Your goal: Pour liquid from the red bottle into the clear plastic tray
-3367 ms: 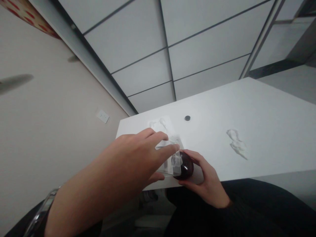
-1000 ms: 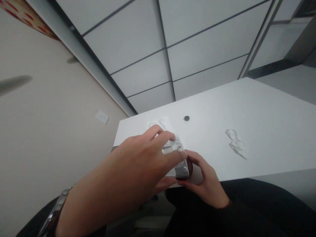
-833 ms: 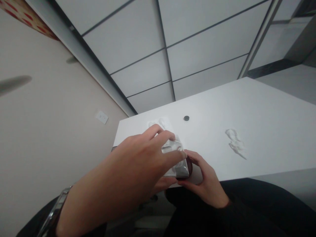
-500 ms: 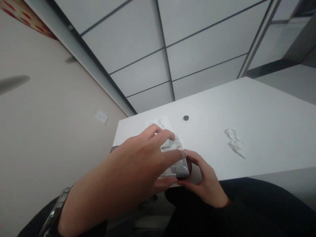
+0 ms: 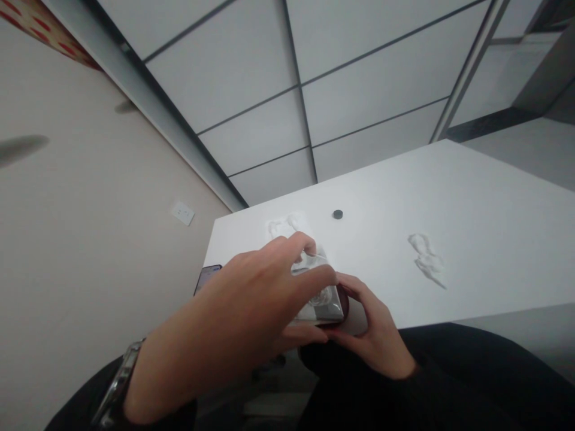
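Observation:
My left hand point(image 5: 251, 317) reaches in from the lower left, its fingers curled over a clear plastic piece point(image 5: 321, 299) that it presses down at the near edge of the white table point(image 5: 471, 197). Under that clear piece sits a dark round object point(image 5: 344, 296), mostly hidden. My right hand point(image 5: 375, 335) grips the dark object from the right and from below, thumb on top. A watch shows on my left wrist point(image 5: 119, 389).
A small dark disc point(image 5: 338, 214) lies farther back on the table. A crumpled clear wrapper point(image 5: 426, 258) lies to the right, another clear plastic piece point(image 5: 285, 226) behind my left hand. A phone corner point(image 5: 206, 276) shows at the table's left edge. A wall socket point(image 5: 182, 212) sits left.
The clear piece has come down over the dark object, hiding most of it. My left hand has shifted slightly, uncovering the phone corner at the table's left edge.

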`<move>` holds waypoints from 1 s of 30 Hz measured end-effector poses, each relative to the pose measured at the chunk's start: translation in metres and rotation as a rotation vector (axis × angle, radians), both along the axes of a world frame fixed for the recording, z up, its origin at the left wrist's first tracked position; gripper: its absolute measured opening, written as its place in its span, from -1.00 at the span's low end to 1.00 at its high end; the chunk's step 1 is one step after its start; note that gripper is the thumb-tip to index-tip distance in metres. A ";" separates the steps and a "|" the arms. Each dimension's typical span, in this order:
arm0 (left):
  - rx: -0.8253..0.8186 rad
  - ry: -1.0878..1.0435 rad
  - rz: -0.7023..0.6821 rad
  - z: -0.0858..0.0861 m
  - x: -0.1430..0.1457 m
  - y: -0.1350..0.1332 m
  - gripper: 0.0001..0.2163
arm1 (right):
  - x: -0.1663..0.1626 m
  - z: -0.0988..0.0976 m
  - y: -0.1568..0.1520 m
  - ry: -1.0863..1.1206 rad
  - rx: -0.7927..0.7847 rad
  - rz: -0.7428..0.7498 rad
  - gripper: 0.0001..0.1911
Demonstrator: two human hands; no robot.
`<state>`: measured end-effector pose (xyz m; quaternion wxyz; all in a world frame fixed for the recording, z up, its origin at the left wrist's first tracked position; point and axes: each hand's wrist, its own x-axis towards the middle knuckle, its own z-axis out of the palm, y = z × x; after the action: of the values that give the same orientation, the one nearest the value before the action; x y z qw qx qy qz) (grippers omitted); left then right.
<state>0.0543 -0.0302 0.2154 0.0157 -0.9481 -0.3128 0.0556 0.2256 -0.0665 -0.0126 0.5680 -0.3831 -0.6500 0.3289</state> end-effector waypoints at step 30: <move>0.021 0.032 -0.036 0.003 0.008 0.002 -0.49 | 0.000 -0.001 -0.001 0.027 -0.061 0.018 -0.28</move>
<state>0.0628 -0.0286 0.2180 0.0317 -0.9523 -0.2961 0.0672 0.2258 -0.0673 -0.0136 0.5618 -0.3898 -0.6355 0.3585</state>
